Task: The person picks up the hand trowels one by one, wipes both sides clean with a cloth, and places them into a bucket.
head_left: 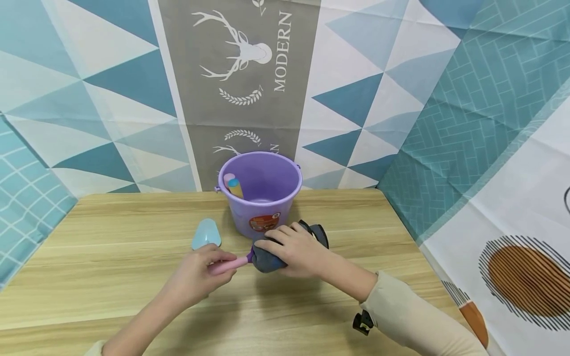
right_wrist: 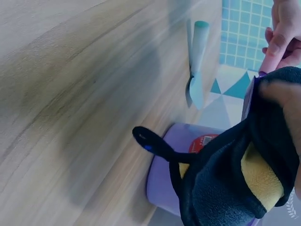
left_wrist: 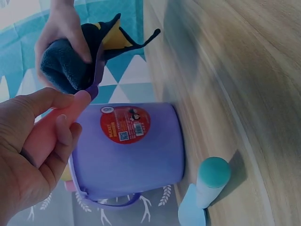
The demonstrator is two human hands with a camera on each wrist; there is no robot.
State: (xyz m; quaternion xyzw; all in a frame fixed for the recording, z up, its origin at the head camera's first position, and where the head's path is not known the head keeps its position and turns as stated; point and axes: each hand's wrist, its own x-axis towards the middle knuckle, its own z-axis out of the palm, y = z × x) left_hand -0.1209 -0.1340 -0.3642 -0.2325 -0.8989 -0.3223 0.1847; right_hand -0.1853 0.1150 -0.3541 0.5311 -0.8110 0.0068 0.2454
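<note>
My left hand (head_left: 200,274) grips the pink handle (head_left: 228,266) of a small tool with a purple head (left_wrist: 98,70), which looks like a toy shovel. My right hand (head_left: 297,251) holds a dark blue cloth (head_left: 266,259) with black edging and a yellow side against that head, covering much of it. In the right wrist view, the cloth's loose folds and a hanging loop (right_wrist: 153,143) show below the fingers. Both hands are above the table, just in front of a purple bucket (head_left: 238,217).
On the wooden table (head_left: 111,247), a light blue toy shovel (head_left: 206,232) lies left of the bucket. Inside the bucket, a yellow handle with a blue end (head_left: 235,188) leans beside a pink one (head_left: 228,178). Patterned cloth (head_left: 356,99) hangs behind the table.
</note>
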